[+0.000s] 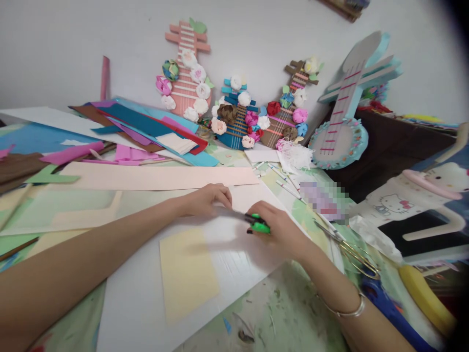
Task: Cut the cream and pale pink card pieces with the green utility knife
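My right hand (278,227) is closed around a green-and-black handled cutting tool (260,224). Its narrow grey blade points left and is blurred, so I cannot tell whether it is a knife or scissors. My left hand (210,199) is closed by the blade's tip, fingers curled; what they pinch, if anything, is hidden. Both hands are over a white sheet (132,293). A pale yellow piece of paper (188,274) lies on it below the hands. Just behind my left hand stretches a long pale pink strip (157,177).
Flower-trimmed paper instruments, one of them pink (186,93), lean on the wall. Coloured sheets (146,127) pile up at the back left. On the right are gold-handled scissors (355,254), a blue-handled tool (388,308), a yellow tape roll (425,298) and a white cup (395,200).
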The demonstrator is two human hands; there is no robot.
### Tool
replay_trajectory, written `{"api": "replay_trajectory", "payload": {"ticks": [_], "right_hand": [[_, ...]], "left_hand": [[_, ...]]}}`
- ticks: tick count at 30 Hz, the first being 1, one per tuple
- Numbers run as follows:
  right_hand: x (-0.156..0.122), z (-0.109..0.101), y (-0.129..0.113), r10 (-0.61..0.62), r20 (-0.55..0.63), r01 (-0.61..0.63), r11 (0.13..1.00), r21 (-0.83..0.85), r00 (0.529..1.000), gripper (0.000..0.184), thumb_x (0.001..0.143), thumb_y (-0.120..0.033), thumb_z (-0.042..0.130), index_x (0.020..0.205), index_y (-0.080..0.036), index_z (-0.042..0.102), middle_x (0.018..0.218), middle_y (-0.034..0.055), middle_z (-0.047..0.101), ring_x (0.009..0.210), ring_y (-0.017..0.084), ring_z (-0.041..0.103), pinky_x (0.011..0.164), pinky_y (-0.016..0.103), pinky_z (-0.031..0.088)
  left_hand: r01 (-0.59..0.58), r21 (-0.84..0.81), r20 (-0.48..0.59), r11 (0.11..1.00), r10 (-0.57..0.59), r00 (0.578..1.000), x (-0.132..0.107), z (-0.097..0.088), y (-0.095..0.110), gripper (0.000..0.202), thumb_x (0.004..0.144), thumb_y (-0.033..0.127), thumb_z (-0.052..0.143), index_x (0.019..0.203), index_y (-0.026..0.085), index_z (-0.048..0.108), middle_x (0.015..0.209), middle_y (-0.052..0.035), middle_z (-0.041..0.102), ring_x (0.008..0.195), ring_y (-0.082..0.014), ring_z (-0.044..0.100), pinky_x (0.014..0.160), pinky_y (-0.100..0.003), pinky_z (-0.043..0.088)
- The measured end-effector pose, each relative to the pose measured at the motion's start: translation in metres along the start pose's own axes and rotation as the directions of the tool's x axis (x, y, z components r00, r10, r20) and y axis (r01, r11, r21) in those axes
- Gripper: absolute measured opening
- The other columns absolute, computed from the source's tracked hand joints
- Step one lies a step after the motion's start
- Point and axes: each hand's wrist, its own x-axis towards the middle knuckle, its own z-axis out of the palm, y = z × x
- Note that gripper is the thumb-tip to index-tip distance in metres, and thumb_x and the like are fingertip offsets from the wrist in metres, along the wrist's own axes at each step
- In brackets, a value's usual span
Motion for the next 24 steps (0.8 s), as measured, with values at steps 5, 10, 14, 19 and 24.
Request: {"api": "replay_trajectory", "payload": {"ticks": [5,10,14,19,24], "right_hand": [[0.003,0.014,-0.008,-0.012,0.162,0.044,0.98,-0.193,0.987,0.069,0.076,-0.008,0.051,0.142,-0.027,0.037,0.146,0.005,0.046,0.099,0.023,0.066,0.074,0.032,0.051],[0.004,0.013,-0.006,0.002,0.175,0.039,0.971,-0.234,0.985,0.054,0.084,-0.022,0.053,0.137,-0.028,0.043,0.14,0.0047,0.053,0.093,0.022,0.069,0.068,0.029,0.05],[0.005,0.011,-0.007,0.019,0.183,0.022,0.974,-0.224,0.983,0.05,0.083,-0.025,0.056,0.132,-0.03,0.047,0.13,0.0043,0.062,0.089,0.022,0.069,0.066,0.028,0.048],[0.004,0.012,-0.005,0.014,0.176,0.023,0.978,-0.208,0.984,0.054,0.083,-0.023,0.054,0.136,-0.029,0.046,0.136,0.0052,0.057,0.094,0.022,0.068,0.07,0.029,0.05],[0.002,0.014,-0.003,0.022,0.184,0.015,0.98,-0.197,0.983,0.063,0.083,-0.021,0.051,0.144,-0.027,0.037,0.146,0.0045,0.046,0.103,0.025,0.067,0.079,0.034,0.052]], "left_hand": [[-0.006,0.018,-0.041,1.0,0.006,0.999,0.002,0.001,-0.004,0.014,0.08,0.022,0.065,0.09,0.021,0.074,0.091,-0.0051,0.07,0.088,-0.0166,0.06,0.085,-0.028,0.044],[0.045,0.056,-0.018,0.997,-0.044,0.999,0.002,0.0,-0.001,0.017,0.08,0.021,0.064,0.094,0.021,0.073,0.088,-0.0042,0.07,0.089,-0.0175,0.059,0.084,-0.029,0.042],[0.113,0.076,0.06,0.991,-0.118,0.991,0.0,-0.008,0.005,0.035,0.077,0.017,0.063,0.112,0.021,0.068,0.085,-0.0022,0.066,0.087,-0.017,0.057,0.08,-0.027,0.043],[0.24,-0.058,0.144,0.969,-0.23,0.962,-0.003,-0.013,0.007,0.038,0.076,0.021,0.062,0.114,0.019,0.066,0.083,-0.0015,0.062,0.075,-0.0138,0.058,0.066,-0.023,0.044],[0.238,-0.062,0.032,0.969,-0.236,0.971,-0.005,-0.011,-0.004,0.031,0.082,0.023,0.057,0.111,0.018,0.066,0.102,-0.007,0.065,0.095,-0.0183,0.06,0.084,-0.029,0.046]]}}
